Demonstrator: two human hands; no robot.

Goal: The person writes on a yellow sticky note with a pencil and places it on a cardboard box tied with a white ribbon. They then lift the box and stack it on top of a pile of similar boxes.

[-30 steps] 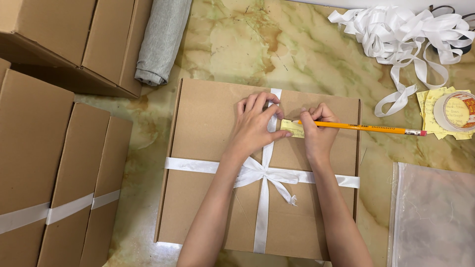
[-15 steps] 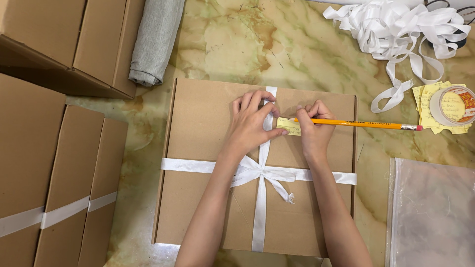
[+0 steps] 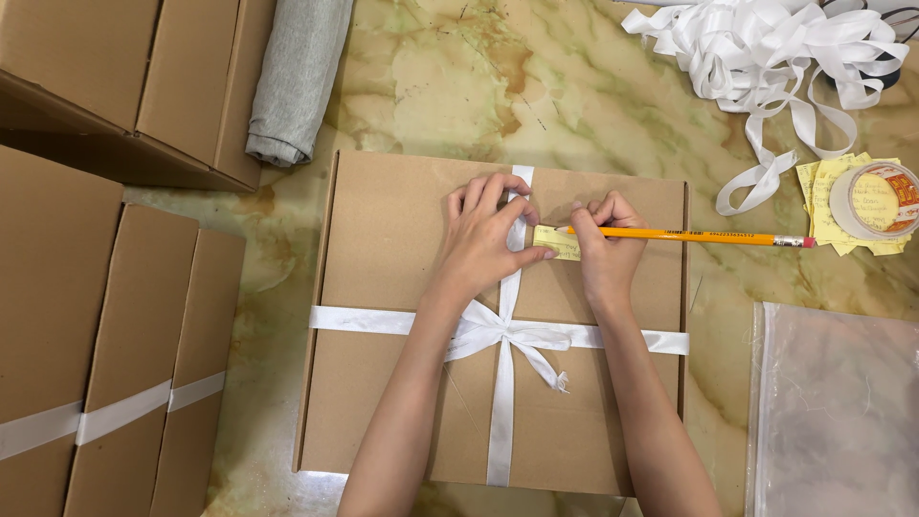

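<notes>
Head view: box [image 3: 402,383] already ribbon-tied; above its bow [image 3: 503,332], left hand [image 3: 488,239] is pinching the yellow note [image 3: 558,242], right hand [image 3: 603,251] gripping the pencil [image 3: 689,236], note not yet tucked.

The box [image 3: 402,316] is plain brown cardboard, crossed by a white ribbon [image 3: 502,383]. The note [image 3: 560,242] on it is pale yellow, and the pencil [image 3: 689,236] is orange-yellow with a pink eraser. The counter [image 3: 536,86] is cream marble with green and brown veining. The cloth roll [image 3: 292,77] is grey. The loose ribbon pile [image 3: 775,48] is white.
</notes>
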